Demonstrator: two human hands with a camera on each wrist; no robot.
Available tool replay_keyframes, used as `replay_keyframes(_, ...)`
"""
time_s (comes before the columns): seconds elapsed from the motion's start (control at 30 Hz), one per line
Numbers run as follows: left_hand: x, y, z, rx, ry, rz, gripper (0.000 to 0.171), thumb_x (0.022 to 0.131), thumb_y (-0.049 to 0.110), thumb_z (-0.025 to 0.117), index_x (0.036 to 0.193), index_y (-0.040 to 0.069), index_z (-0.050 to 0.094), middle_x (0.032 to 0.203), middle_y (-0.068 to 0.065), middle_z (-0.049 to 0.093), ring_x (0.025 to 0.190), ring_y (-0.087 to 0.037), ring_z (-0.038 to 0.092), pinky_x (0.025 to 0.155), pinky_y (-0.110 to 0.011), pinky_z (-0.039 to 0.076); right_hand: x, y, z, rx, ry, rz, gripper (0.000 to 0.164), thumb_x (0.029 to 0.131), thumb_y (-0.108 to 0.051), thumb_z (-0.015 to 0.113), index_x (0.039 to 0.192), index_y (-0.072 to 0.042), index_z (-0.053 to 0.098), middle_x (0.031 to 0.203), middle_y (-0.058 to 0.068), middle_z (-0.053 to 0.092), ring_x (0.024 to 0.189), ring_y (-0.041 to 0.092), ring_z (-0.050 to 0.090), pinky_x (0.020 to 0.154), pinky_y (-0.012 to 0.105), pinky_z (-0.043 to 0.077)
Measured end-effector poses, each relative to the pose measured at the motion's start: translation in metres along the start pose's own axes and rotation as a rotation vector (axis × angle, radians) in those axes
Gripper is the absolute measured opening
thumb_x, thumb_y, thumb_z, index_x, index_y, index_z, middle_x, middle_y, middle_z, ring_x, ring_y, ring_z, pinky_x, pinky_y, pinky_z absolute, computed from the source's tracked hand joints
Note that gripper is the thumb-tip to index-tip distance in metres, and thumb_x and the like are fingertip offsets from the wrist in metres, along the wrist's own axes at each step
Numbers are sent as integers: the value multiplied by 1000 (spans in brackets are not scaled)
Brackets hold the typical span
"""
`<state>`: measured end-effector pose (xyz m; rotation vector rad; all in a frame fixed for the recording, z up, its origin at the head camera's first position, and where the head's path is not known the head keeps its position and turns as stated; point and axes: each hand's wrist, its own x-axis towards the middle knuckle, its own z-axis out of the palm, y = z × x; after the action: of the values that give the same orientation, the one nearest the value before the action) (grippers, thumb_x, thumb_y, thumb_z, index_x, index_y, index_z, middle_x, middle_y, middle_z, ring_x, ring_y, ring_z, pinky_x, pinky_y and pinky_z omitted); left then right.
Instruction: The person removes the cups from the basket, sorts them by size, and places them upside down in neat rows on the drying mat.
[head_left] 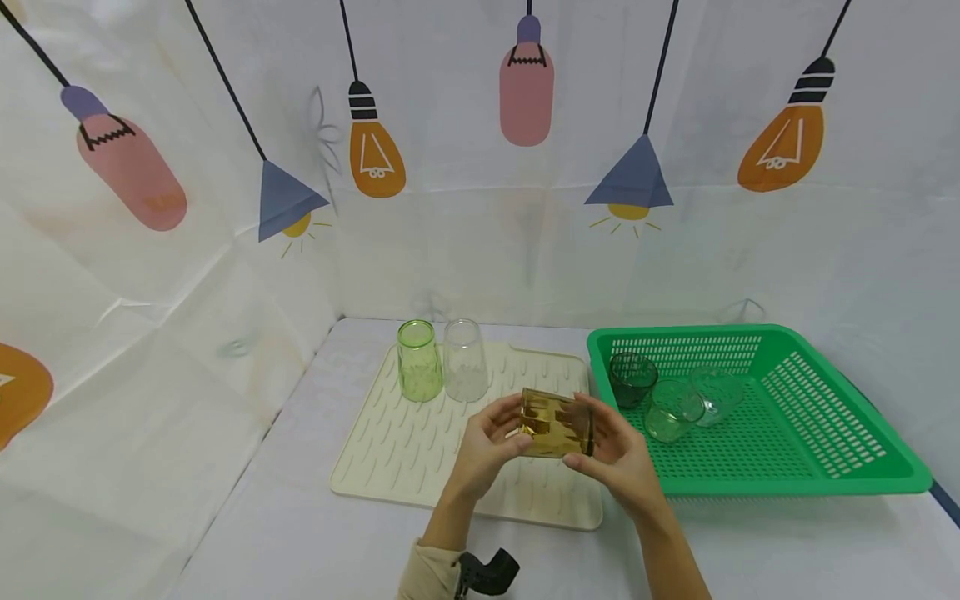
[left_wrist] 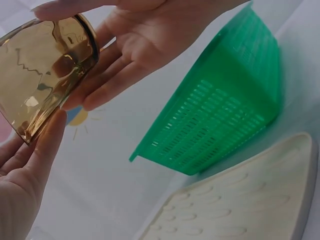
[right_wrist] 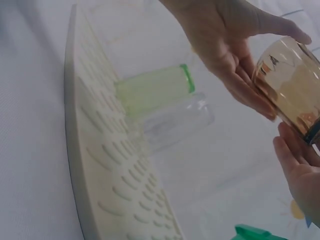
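An amber glass (head_left: pixel 557 423) lies sideways in the air above the front right of a cream ridged drying mat (head_left: pixel 390 442), held between both hands. My left hand (head_left: pixel 486 454) grips its left end, thumb in front and fingers behind. At the other end, my right hand (head_left: pixel 621 458) holds it between thumb and fingers. On the back of the mat stand a light green glass (head_left: pixel 419 367) and a clear glass (head_left: pixel 465 367), side by side. In the right wrist view the green glass (right_wrist: pixel 155 90) shows a thicker rim at its upper end.
Right of the mat is a green plastic basket (head_left: pixel 832 483). Inside it, toward its left, are a dark glass (head_left: pixel 632 379), a light green glass (head_left: pixel 667 417) and a clear glass (head_left: pixel 716 392). A patterned white sheet (head_left: pixel 465 242) hangs behind the white table (head_left: pixel 300 533).
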<state>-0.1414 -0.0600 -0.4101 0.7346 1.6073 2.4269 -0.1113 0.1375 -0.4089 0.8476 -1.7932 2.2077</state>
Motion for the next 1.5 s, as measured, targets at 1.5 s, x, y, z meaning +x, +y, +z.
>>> replay_keyframes(1.5, -106, 30, -159, 1387, 422, -86, 51, 85, 18, 70, 121, -14, 54, 118, -35, 56, 110, -51, 52, 93, -59, 43, -4, -2, -23, -68, 69, 44, 63, 74, 20, 65, 128, 21, 35, 121, 3, 60, 111, 12, 58, 94, 21, 47)
